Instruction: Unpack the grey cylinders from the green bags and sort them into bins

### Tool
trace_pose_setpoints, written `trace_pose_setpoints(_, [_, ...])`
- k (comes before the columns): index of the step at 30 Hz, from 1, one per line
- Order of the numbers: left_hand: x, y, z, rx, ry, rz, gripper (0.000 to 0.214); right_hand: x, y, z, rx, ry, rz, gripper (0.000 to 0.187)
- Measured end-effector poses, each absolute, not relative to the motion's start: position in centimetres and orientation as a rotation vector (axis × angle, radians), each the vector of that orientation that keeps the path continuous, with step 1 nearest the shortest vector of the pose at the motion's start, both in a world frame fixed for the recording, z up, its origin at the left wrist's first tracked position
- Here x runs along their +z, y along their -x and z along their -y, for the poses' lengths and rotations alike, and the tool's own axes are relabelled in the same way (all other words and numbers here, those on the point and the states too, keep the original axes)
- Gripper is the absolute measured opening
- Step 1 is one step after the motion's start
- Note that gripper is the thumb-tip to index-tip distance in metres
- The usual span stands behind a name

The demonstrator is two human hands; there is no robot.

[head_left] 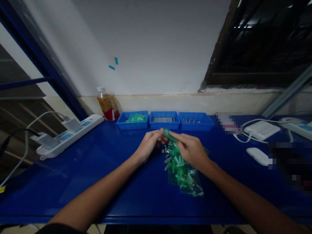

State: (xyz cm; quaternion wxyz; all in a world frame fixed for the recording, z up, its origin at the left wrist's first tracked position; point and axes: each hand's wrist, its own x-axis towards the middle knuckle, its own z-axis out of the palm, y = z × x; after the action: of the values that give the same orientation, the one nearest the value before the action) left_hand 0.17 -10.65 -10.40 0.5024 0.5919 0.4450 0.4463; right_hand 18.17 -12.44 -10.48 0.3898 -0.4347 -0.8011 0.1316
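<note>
Over the middle of the blue table point(97, 169), my left hand point(148, 144) and my right hand point(191, 149) meet with fingers pinched together on one small green plastic piece point(168, 134). Under my right hand lies a clear bag point(185, 174) of several green and pale plastic parts. A few small metal pieces point(165, 150) lie beside the bag's top end.
Three blue trays stand in a row at the back: one with green parts point(133, 119), one with grey metal parts point(164, 119), one with small screws point(195, 121). A drink bottle point(107, 104) and a white power strip point(68, 135) are at left; white devices and cables point(260, 130) at right.
</note>
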Motion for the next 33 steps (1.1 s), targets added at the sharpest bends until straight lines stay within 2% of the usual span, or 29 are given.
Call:
trace_pose_setpoints(3, [-10.7, 0.0, 10.5, 1.152, -1.492, -1.134, 0.029, -10.5, -17.9, 12.2, 0.509, 1.089, 1.938, 0.041])
trace_pose_setpoints(7, [-11.0, 0.5, 11.1, 1.338, -2.054, -1.203, 0.026, -10.5, -17.1, 12.0, 0.87, 1.119, 1.655, 0.029])
trace_pose_setpoints(10, [-11.0, 0.7, 11.7, 1.271, -2.538, -1.109, 0.03, -10.6, -16.9, 11.9, 1.01, 1.192, 1.464, 0.04])
trace_pose_setpoints(13, [-10.7, 0.4, 12.2, 1.246, -2.654, -1.096, 0.03, -10.7, -17.1, 11.9, 1.074, 1.205, 1.379, 0.038])
trace_pose_setpoints(15, [-10.4, 0.0, 12.3, 1.252, -2.522, -1.131, 0.028, -10.6, -17.3, 11.9, 0.983, 1.205, 1.455, 0.036])
trace_pose_setpoints(17, [-10.1, -0.3, 12.2, 1.234, -2.212, -1.172, 0.031, -10.7, -17.5, 11.9, 0.732, 1.19, 1.628, 0.036])
trace_pose_setpoints(21, [-10.0, -0.2, 11.4, 1.155, -1.48, -1.133, 0.054, -11.4, -17.5, 12.0, 0.255, 1.036, 1.942, 0.026])
trace_pose_setpoints(24, [-10.5, 0.1, 10.8, 1.077, -1.319, -1.057, 0.04, -12.0, -17.3, 12.0, 0.232, 0.974, 2.007, 0.039])
trace_pose_setpoints(27, [-11.1, 0.3, 10.9, 1.193, -1.539, -1.142, 0.025, -11.9, -16.9, 11.9, 0.418, 1.001, 1.915, 0.042])
trace_pose_setpoints(31, [-11.5, 0.0, 12.1, 1.422, -2.209, -1.176, 0.02, -11.1, -16.8, 11.9, 0.76, 1.071, 1.633, 0.027])
trace_pose_setpoints(33, [-11.7, -0.2, 12.6, 1.44, -2.475, -1.059, 0.023, -10.8, -16.8, 11.9, 0.969, 1.08, 1.502, 0.037])
